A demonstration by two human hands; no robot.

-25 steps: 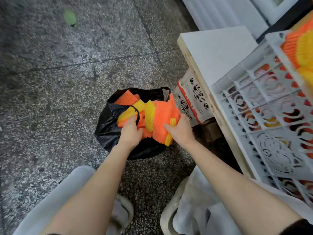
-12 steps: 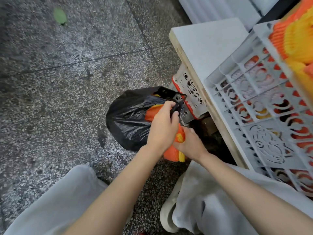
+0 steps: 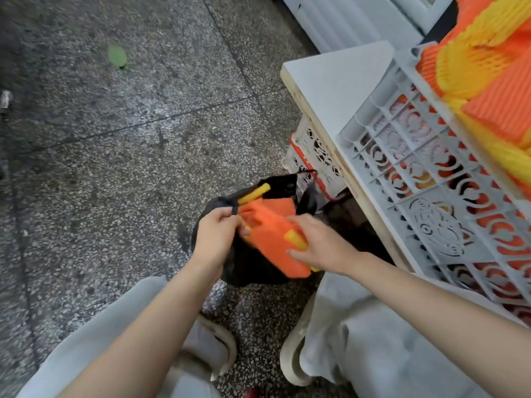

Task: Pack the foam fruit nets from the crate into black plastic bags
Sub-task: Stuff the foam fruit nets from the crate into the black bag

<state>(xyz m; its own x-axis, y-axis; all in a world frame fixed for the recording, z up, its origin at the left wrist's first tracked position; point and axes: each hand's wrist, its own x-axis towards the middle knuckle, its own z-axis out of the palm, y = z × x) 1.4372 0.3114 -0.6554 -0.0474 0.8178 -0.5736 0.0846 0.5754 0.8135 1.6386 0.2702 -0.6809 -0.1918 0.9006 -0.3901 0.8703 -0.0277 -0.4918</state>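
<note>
A black plastic bag sits on the floor between my feet, with orange and yellow foam fruit nets bulging out of its mouth. My left hand pinches the bag's handle at its left rim. My right hand grips the stack of nets from the right, fingers curled round its edge. A white lattice crate stands on a table at the right, piled with more orange and yellow nets.
The crate rests on a white-topped wooden table. A second small lattice crate sits on the floor under the table edge. Speckled stone floor stretches to the left, with a green leaf. My shoes and grey trousers are below.
The bag's mouth has opened again and the nets show. My left hand moved back left with the bag's handle. My right hand moved up onto the stack of nets.
</note>
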